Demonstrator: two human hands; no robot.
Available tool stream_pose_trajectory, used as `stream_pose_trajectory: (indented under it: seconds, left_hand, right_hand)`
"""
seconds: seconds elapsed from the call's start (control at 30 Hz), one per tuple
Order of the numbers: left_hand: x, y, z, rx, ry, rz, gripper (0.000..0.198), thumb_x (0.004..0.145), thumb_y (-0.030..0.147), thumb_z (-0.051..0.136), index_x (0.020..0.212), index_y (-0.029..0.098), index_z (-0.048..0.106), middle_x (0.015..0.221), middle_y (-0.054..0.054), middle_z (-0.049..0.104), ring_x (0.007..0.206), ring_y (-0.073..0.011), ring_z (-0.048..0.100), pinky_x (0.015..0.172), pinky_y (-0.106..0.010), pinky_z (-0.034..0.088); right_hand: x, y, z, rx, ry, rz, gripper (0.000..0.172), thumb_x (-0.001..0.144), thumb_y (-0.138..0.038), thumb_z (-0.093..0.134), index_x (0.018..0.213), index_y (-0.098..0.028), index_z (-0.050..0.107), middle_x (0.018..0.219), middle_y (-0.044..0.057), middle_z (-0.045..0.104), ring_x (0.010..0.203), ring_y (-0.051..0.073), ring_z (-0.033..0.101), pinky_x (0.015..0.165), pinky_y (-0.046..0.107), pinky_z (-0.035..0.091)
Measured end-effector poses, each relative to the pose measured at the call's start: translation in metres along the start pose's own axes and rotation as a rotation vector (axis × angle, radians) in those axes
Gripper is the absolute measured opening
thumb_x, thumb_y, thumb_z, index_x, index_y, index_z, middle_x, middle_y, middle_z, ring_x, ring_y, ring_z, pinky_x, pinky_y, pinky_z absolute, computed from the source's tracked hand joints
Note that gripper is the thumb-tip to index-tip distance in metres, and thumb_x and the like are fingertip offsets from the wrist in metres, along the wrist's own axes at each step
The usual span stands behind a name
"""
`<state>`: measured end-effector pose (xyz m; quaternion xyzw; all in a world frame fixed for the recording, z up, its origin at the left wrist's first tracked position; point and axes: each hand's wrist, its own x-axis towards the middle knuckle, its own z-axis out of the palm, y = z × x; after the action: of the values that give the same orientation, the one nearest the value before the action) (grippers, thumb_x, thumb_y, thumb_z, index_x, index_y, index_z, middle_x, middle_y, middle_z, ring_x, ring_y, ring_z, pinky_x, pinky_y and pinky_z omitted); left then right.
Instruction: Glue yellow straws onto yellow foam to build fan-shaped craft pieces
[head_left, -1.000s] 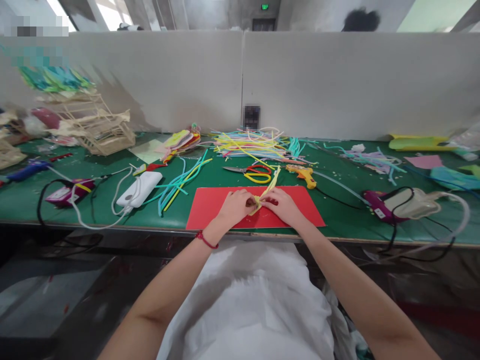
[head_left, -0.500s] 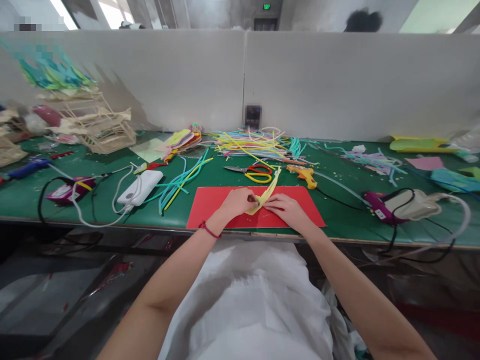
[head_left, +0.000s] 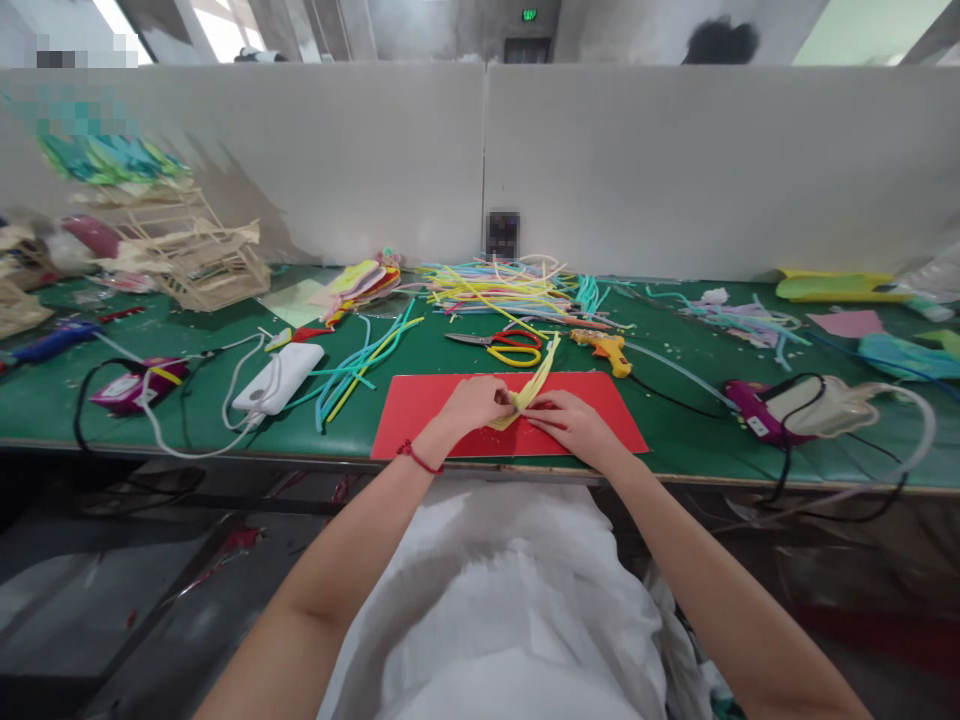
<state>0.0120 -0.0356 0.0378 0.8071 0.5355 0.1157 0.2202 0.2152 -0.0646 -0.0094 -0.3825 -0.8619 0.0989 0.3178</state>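
A pale yellow piece [head_left: 537, 378] with a long strip pointing up and away lies between my hands, above a red sheet [head_left: 409, 405]. My left hand [head_left: 480, 402] is closed on its left side, thumb and finger pinched together. From the right, my right hand [head_left: 566, 420] presses its closed fingertips against the lower part of the piece. The fingers partly hide that lower end. Just beyond the sheet lie scissors [head_left: 516, 348] with red and yellow handles, and a yellow glue gun [head_left: 606, 350] rests to their right.
Colored stems [head_left: 495, 290] are heaped at the back, with loose ones [head_left: 367, 365] at left. A white power bank [head_left: 279, 380] and a purple device [head_left: 139, 385] sit left; another purple device [head_left: 765, 412] is at right. A partition [head_left: 675, 170] stands behind.
My right hand has shifted slightly left along the yellow piece. My left hand keeps its pinch, and the whole view has moved very slightly.
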Motion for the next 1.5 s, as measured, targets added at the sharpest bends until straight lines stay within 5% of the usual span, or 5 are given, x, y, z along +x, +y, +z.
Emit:
stream_pose_trajectory:
  seconds: [1.3,1.5]
  left_hand:
    - [0.000,-0.002,0.001,-0.004,0.009,0.012,0.015,0.076,0.027,0.061,0.083,0.015,0.068,0.089,-0.006,0.070,0.078,-0.0176,0.062,0.065,-0.024,0.042]
    - [0.003,-0.012,-0.002,-0.192,-0.096,0.074,0.013,0.070,0.018,0.062,0.081,0.015,0.068,0.085,-0.004,0.070,0.075,-0.0146,0.061,0.064,-0.021,0.044]
  right_hand:
    - [0.001,-0.006,0.000,-0.232,0.090,-0.034,0.027,0.092,-0.029,0.047,0.103,-0.022,0.071,0.095,0.009,0.067,0.091,0.022,0.058,0.080,0.038,0.048]
    - [-0.003,-0.019,0.004,-0.212,0.127,-0.068,0.028,0.093,-0.028,0.046,0.103,-0.021,0.071,0.091,0.008,0.068,0.086,0.020,0.059,0.076,0.035,0.048]
